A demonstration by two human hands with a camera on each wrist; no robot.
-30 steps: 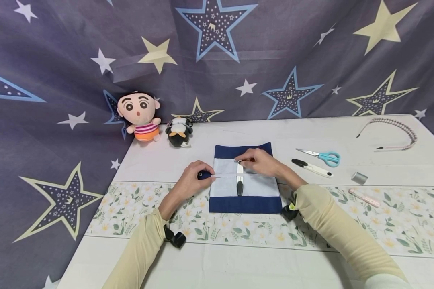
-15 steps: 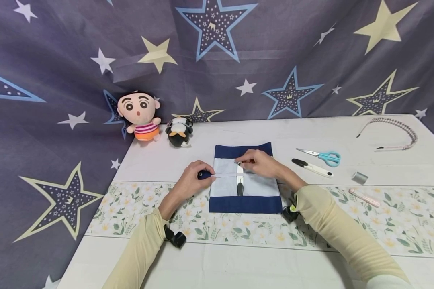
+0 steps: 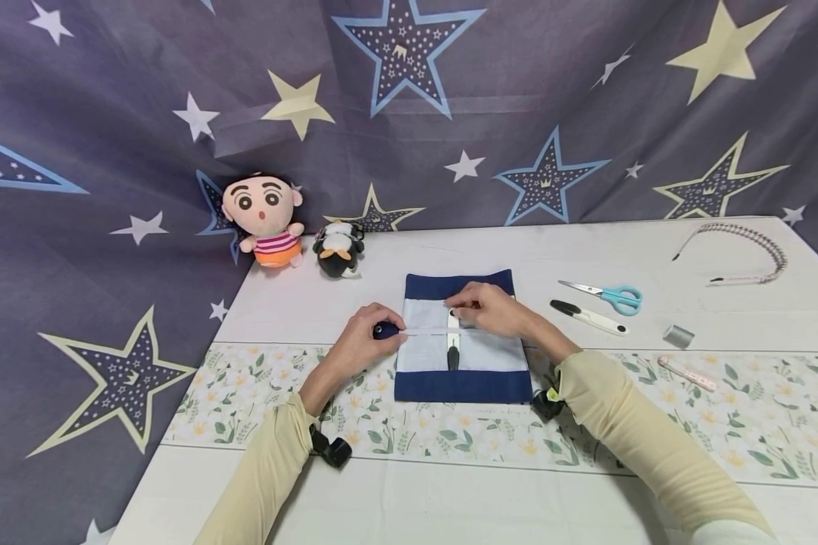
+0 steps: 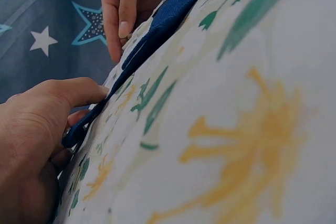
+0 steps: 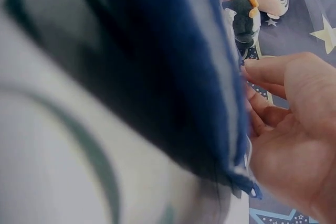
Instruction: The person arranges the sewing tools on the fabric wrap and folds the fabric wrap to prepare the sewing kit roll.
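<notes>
A navy-edged cloth roll [image 3: 462, 387] with a pale inside lies spread on the table, a white band [image 3: 426, 331] running across its middle. White thread snips [image 3: 454, 341] with a black tip stand lengthwise under that band, tip toward me. My right hand [image 3: 492, 309] pinches their upper end; in the right wrist view its thumb and fingers come together behind the raised navy edge. At the roll's left side, my left hand [image 3: 364, 338] pinches a navy tab [image 3: 385, 330] with a round stud. The left wrist view shows the thumb pressing the navy edge [image 4: 173, 11].
To the right lie blue-handled scissors [image 3: 607, 294], another black-and-white tool [image 3: 589, 316], a grey thread spool [image 3: 678, 336] and a pink slim object [image 3: 686, 373]. A headband [image 3: 743, 250] rests farther back. Two plush toys, a doll [image 3: 266, 219] and a penguin [image 3: 337, 248], stand at back left.
My right fingertips have shifted very slightly toward me and to the right at the upper end of the thread snips. The left hand and the roll have stayed in place.
</notes>
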